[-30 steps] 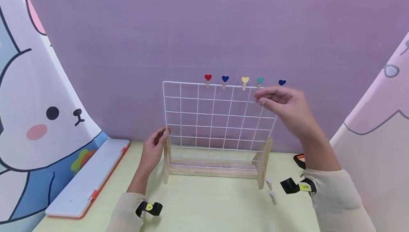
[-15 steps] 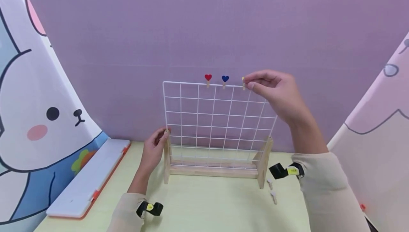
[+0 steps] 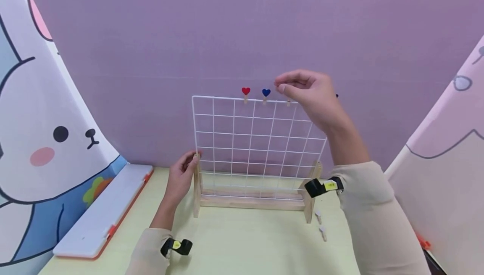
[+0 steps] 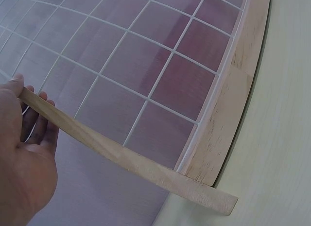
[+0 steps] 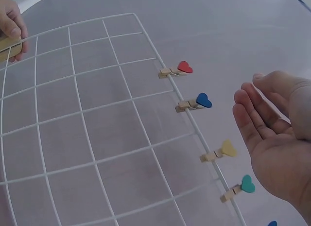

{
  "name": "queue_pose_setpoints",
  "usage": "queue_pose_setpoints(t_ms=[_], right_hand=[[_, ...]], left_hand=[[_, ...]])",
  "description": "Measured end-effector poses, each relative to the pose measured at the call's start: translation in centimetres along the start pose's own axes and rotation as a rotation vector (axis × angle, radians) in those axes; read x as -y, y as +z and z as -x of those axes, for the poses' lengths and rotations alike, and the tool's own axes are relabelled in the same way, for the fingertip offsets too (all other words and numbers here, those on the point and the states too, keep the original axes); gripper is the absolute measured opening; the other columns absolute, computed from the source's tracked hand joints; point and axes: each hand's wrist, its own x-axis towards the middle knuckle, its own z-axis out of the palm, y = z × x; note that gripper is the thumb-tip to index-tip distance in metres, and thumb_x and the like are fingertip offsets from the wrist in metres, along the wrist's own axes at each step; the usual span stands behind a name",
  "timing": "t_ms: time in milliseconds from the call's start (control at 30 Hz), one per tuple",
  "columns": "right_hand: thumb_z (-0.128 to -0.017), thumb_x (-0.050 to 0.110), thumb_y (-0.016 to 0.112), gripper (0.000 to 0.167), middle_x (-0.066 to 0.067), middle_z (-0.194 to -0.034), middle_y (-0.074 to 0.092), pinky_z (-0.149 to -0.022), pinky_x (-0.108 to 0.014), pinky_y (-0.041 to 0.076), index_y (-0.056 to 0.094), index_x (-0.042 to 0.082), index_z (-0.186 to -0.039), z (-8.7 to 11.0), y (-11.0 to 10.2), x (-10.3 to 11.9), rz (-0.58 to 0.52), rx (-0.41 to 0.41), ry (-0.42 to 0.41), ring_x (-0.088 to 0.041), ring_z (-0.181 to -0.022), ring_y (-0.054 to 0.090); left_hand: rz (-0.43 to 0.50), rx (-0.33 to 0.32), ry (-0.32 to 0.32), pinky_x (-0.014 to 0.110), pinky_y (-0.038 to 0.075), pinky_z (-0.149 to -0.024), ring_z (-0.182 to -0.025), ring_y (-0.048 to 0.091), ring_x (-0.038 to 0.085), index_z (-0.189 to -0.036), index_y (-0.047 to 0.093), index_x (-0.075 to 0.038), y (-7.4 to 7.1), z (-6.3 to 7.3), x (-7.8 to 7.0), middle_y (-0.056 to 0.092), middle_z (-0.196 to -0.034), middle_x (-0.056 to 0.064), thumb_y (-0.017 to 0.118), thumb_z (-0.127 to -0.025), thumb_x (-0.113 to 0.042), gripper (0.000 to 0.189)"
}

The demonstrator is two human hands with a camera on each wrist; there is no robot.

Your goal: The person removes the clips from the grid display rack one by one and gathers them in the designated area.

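Note:
A white wire grid [image 3: 219,98] stands upright in a wooden stand [image 3: 251,203]. My left hand [image 3: 180,178] grips the stand's left post [image 4: 107,143], thumb on one face and fingers behind it. Mini clothespins are clipped along the grid's top bar, with a red heart [image 5: 185,67], a blue heart [image 5: 204,100], a yellow heart [image 5: 229,148] and a teal heart [image 5: 248,183]. Another blue heart [image 5: 272,223] is partly cut off. My right hand [image 3: 311,92] hovers close to the first blue heart, fingers relaxed, holding nothing; it hides part of the row in the head view.
Two loose mini clothespins, one farther [image 3: 318,216] and one nearer [image 3: 323,234], lie on the table [image 3: 245,241] by the stand's right foot. A long white case [image 3: 106,212] with orange edging lies at the left. Something orange [image 3: 424,242] shows beyond my right sleeve.
My right hand has moved left and up along the top bar, from near the teal heart past the yellow one to beside the blue. My left hand has stayed on the post.

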Motion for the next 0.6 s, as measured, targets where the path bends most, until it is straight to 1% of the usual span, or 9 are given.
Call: queue_pose_setpoints(t_ms=[100,200,300,367,467,600], right_hand=[[-0.097,0.013,0.073,0.023,-0.003,-0.109,0.076,-0.096,-0.02,0.055,0.073,0.0,-0.116,-0.5,0.5,0.1,0.005,-0.001,0.005,-0.021,-0.111,0.07],[-0.096,0.012,0.073,0.022,-0.003,-0.11,0.076,-0.097,-0.019,0.054,0.074,0.002,-0.115,-0.9,1.1,0.1,-0.002,-0.003,0.018,-0.018,-0.111,0.07],[-0.096,0.012,0.074,0.021,-0.002,-0.11,0.076,-0.099,-0.02,0.054,0.075,0.004,-0.115,-1.4,1.6,0.1,-0.001,-0.002,0.034,-0.018,-0.111,0.069],[-0.096,0.012,0.073,0.021,-0.001,-0.109,0.076,-0.099,-0.021,0.054,0.075,0.003,-0.115,-1.8,2.0,0.1,-0.005,0.001,0.038,-0.022,-0.113,0.068],[-0.096,0.011,0.073,0.021,-0.001,-0.108,0.075,-0.098,-0.022,0.054,0.074,0.003,-0.115,-2.3,2.4,0.0,0.003,0.002,0.027,-0.025,-0.113,0.068],[-0.096,0.01,0.072,0.022,0.0,-0.106,0.075,-0.096,-0.021,0.054,0.074,0.0,-0.115,-3.0,2.9,-0.2,0.01,0.002,0.002,-0.025,-0.111,0.068]], left_hand=[[-0.003,-0.001,0.0,0.008,0.048,-0.089,-0.108,0.061,-0.003,-0.135,0.064,-0.004,0.1,0.0,0.0,0.068,-0.135,0.02,0.058,-0.107,-0.025,0.036],[-0.008,0.0,0.002,0.009,0.048,-0.088,-0.108,0.061,-0.003,-0.135,0.064,-0.004,0.1,-0.1,0.0,0.068,-0.135,0.019,0.058,-0.107,-0.026,0.036],[-0.005,0.002,0.008,0.009,0.049,-0.089,-0.109,0.061,-0.003,-0.135,0.064,-0.004,0.0,-0.1,-0.1,0.068,-0.135,0.019,0.058,-0.107,-0.025,0.036],[0.001,0.0,0.008,0.009,0.049,-0.089,-0.11,0.062,-0.002,-0.135,0.064,-0.004,0.0,0.0,-0.1,0.067,-0.135,0.021,0.059,-0.107,-0.024,0.035],[0.0,-0.007,0.001,0.01,0.05,-0.088,-0.109,0.062,-0.002,-0.135,0.065,-0.005,0.0,0.1,-0.2,0.066,-0.135,0.023,0.059,-0.107,-0.025,0.035],[-0.006,-0.01,-0.004,0.009,0.049,-0.088,-0.109,0.062,-0.003,-0.136,0.065,-0.006,0.0,0.1,-0.1,0.066,-0.135,0.022,0.059,-0.107,-0.026,0.036]])
